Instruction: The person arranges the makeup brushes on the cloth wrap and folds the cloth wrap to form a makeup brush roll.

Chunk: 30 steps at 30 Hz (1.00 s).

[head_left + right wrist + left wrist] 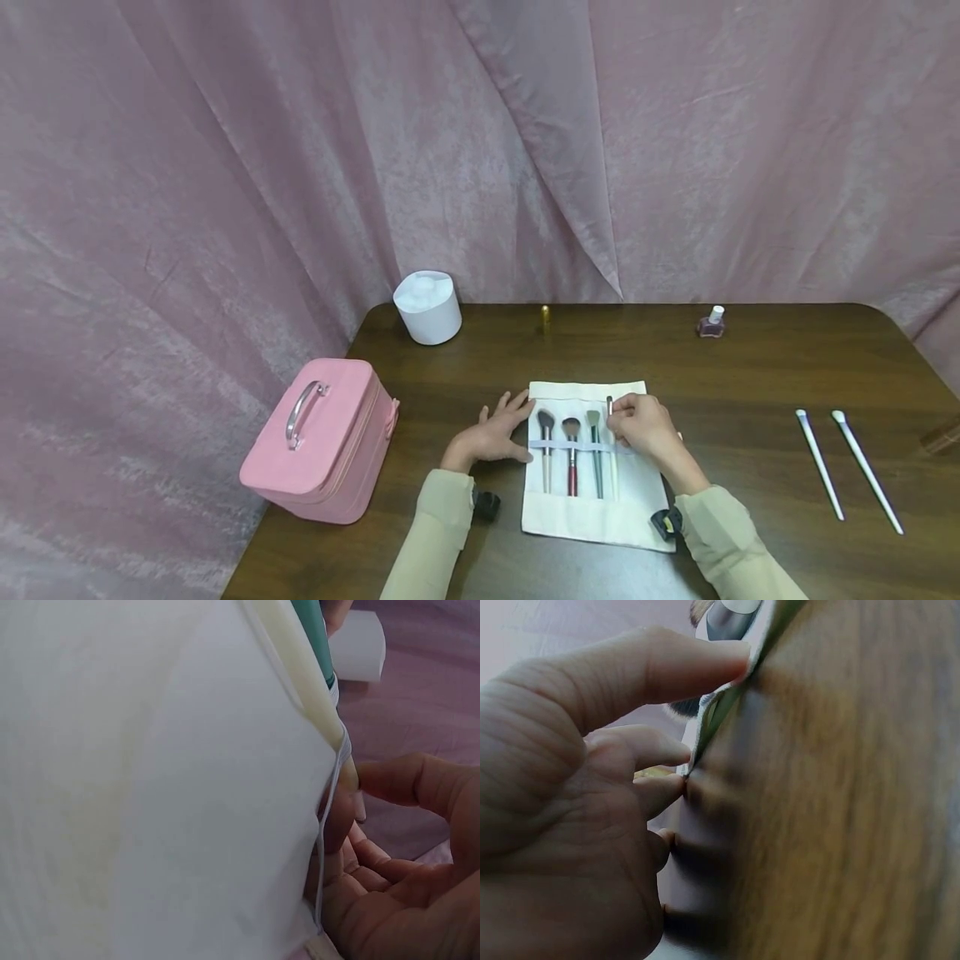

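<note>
A cream cloth brush roll [562, 521] lies unrolled on the table. Three makeup brushes sit side by side under its elastic band [320, 855]: one with a pale handle [546, 471], one with a red handle [572, 479] and one with a green handle [598, 475]. To their right, a cream-handled makeup brush [300, 667] runs under the same band. My right hand [643, 425] pinches this brush near its upper end, between thumb and fingers. With fingers spread, my left hand [491, 435] rests at the roll's left edge, thumb and fingertips touching the cloth.
Two white brushes [819, 462] lie on the table at the right. A pink case [322, 442] stands at the left. Along the back are a white roll of tissue [435, 321], a small gold tube [545, 315] and a nail polish bottle [711, 325].
</note>
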Each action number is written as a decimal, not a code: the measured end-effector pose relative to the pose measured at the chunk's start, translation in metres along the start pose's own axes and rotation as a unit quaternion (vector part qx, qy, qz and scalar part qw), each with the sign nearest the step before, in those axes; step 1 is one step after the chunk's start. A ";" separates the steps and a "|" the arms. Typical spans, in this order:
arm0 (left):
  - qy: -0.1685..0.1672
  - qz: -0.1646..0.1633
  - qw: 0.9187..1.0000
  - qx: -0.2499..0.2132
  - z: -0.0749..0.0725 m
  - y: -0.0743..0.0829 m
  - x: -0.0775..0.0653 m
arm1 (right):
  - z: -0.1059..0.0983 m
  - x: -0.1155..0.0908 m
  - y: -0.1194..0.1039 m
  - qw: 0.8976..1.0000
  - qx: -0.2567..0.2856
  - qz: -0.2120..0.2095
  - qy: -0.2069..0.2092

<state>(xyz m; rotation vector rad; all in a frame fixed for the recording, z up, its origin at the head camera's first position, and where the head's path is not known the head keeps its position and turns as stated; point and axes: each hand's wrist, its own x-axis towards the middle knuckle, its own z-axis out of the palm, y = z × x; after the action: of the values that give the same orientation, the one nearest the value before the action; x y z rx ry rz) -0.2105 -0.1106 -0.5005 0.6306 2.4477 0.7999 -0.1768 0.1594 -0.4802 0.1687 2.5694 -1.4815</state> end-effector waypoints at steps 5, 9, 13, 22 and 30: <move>0.004 0.000 1.000 0.000 -0.001 0.000 0.001 | 0.001 0.001 -0.002 1.000 -0.009 -0.007 0.003; 0.006 -0.001 1.000 -0.004 -0.003 0.000 0.002 | 0.001 0.001 -0.004 0.999 -0.034 -0.016 0.010; 0.002 -0.004 1.000 0.001 -0.001 0.000 0.002 | 0.001 -0.001 -0.004 0.997 -0.072 -0.024 0.020; 0.000 -0.009 1.000 0.012 0.001 0.000 0.001 | 0.003 -0.003 -0.002 0.990 -0.139 -0.029 0.013; -0.001 -0.019 1.000 0.012 0.001 0.001 0.004 | 0.004 -0.005 -0.003 0.990 -0.143 -0.002 -0.010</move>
<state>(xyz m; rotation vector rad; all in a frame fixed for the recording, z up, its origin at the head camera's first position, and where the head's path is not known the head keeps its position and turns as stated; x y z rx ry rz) -0.2125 -0.1075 -0.5015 0.5922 2.4633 0.7563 -0.1717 0.1549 -0.4786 0.1087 2.7285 -1.0919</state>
